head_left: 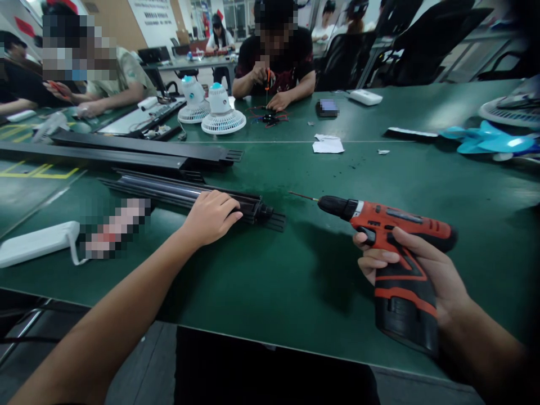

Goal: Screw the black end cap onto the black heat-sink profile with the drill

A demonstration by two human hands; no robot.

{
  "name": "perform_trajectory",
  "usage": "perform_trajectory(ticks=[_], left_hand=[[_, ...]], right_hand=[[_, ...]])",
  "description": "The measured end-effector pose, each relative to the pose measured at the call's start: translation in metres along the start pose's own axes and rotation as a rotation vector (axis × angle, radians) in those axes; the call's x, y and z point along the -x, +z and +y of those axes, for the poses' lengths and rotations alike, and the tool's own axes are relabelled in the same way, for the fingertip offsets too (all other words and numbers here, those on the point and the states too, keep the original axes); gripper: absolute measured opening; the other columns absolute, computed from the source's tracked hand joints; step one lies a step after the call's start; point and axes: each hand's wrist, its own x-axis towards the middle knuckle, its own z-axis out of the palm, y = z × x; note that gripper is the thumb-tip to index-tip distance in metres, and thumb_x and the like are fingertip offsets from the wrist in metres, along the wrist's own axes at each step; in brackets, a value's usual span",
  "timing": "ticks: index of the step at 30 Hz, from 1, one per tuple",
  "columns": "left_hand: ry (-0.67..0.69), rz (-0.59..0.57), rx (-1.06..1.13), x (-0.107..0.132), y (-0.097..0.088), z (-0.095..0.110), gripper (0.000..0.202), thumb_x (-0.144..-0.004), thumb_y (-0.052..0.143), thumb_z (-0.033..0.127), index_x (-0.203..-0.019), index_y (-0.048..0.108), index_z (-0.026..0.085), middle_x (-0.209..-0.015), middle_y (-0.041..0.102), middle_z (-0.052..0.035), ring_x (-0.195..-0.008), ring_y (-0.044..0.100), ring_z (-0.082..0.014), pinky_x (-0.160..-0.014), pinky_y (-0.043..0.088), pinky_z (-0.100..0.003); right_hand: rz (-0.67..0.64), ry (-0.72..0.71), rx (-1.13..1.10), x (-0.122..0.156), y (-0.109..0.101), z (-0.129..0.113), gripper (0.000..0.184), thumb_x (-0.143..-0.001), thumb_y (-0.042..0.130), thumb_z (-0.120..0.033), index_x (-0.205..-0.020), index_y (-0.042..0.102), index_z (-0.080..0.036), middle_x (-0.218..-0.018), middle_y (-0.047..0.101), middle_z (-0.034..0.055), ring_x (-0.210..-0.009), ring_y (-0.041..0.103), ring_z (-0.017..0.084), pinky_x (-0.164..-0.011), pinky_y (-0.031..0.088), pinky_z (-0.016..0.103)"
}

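Note:
My right hand [415,264] is wrapped round the grip of a red and black cordless drill [392,236], one finger near the trigger. Its thin bit points left, level above the green table [295,270]. My left hand [211,216] lies palm down on the near end of a long black ribbed rail [177,194], fingers curled over it. The bit's tip stops a short way to the right of the rail's end, not touching it.
Two more long black rails [126,152] lie behind. A white power strip [37,242] sits at the near left. Two small white fans [221,112], paper scraps [328,145] and blue fan blades [485,138] lie further back. Other people work across the table.

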Motion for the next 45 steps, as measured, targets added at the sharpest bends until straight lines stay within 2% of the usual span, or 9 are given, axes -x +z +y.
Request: perform_trajectory(ticks=[3,8,12,19,24,29,35,45], left_hand=[[-0.002,0.004,-0.029,0.003,0.012,-0.001,0.046,-0.110,0.033,0.045,-0.096,0.069,0.019,-0.094,0.073,-0.0099,-0.089,0.064,-0.0273,-0.085,0.044,-0.044],[0.001,0.031,-0.098,-0.002,0.017,-0.004,0.050,-0.109,0.032,0.048,-0.088,0.066,0.019,-0.087,0.071,-0.0111,-0.087,0.063,-0.0292,-0.076,0.042,-0.042],[-0.017,-0.005,-0.071,-0.007,0.012,-0.004,0.049,-0.107,0.032,0.048,-0.085,0.065,0.020,-0.081,0.070,-0.0099,-0.081,0.062,-0.0274,-0.074,0.041,-0.040],[-0.066,-0.095,-0.057,-0.023,-0.004,-0.002,0.052,-0.105,0.028,0.050,-0.078,0.061,0.021,-0.078,0.068,-0.0090,-0.076,0.062,-0.0256,-0.069,0.034,-0.037],[-0.113,-0.165,-0.041,-0.033,-0.015,-0.004,0.054,-0.103,0.024,0.052,-0.073,0.056,0.021,-0.072,0.065,-0.0073,-0.067,0.057,-0.0227,-0.062,0.025,-0.035],[-0.166,-0.230,-0.003,-0.045,-0.024,-0.007,0.055,-0.101,0.026,0.056,-0.071,0.056,0.022,-0.072,0.065,-0.0066,-0.068,0.056,-0.0223,-0.060,0.021,-0.034],[-0.230,-0.333,0.020,-0.058,-0.031,-0.007,0.057,-0.098,0.027,0.059,-0.073,0.063,0.022,-0.077,0.069,-0.0070,-0.073,0.058,-0.0235,-0.063,0.025,-0.033],[-0.232,-0.475,0.082,-0.066,-0.032,-0.013,0.059,-0.099,0.030,0.062,-0.081,0.071,0.023,-0.092,0.076,-0.0071,-0.078,0.062,-0.0234,-0.066,0.033,-0.031]], right_hand=[[0.002,0.013,-0.017,-0.001,0.002,0.000,0.038,-0.080,0.073,-0.024,-0.115,0.061,-0.017,-0.065,0.046,-0.0032,-0.055,0.053,0.012,-0.049,0.058,0.020],[0.013,0.025,0.001,-0.002,0.004,0.000,0.039,-0.077,0.077,-0.025,-0.112,0.062,-0.016,-0.060,0.045,-0.0039,-0.054,0.053,0.012,-0.049,0.058,0.020],[0.013,0.026,0.021,-0.002,0.003,0.000,0.044,-0.073,0.081,-0.025,-0.112,0.063,-0.015,-0.058,0.045,-0.0043,-0.054,0.052,0.012,-0.050,0.057,0.018],[0.007,0.037,-0.002,-0.001,0.003,0.000,0.037,-0.078,0.077,-0.028,-0.111,0.063,-0.017,-0.059,0.046,-0.0031,-0.055,0.051,0.012,-0.050,0.056,0.019],[0.012,0.035,0.002,0.001,0.002,-0.001,0.040,-0.077,0.079,-0.029,-0.111,0.064,-0.016,-0.058,0.043,-0.0037,-0.055,0.050,0.012,-0.049,0.055,0.019],[0.008,0.031,0.019,0.000,0.003,-0.001,0.040,-0.076,0.080,-0.030,-0.109,0.064,-0.016,-0.058,0.043,-0.0038,-0.056,0.049,0.012,-0.049,0.054,0.018],[0.023,0.027,0.007,0.001,0.004,-0.001,0.041,-0.076,0.079,-0.029,-0.111,0.064,-0.017,-0.058,0.043,-0.0042,-0.055,0.048,0.012,-0.049,0.054,0.019],[-0.014,0.020,0.027,0.000,0.002,0.003,0.037,-0.078,0.079,-0.032,-0.108,0.064,-0.016,-0.059,0.044,-0.0040,-0.055,0.049,0.012,-0.050,0.054,0.019]])
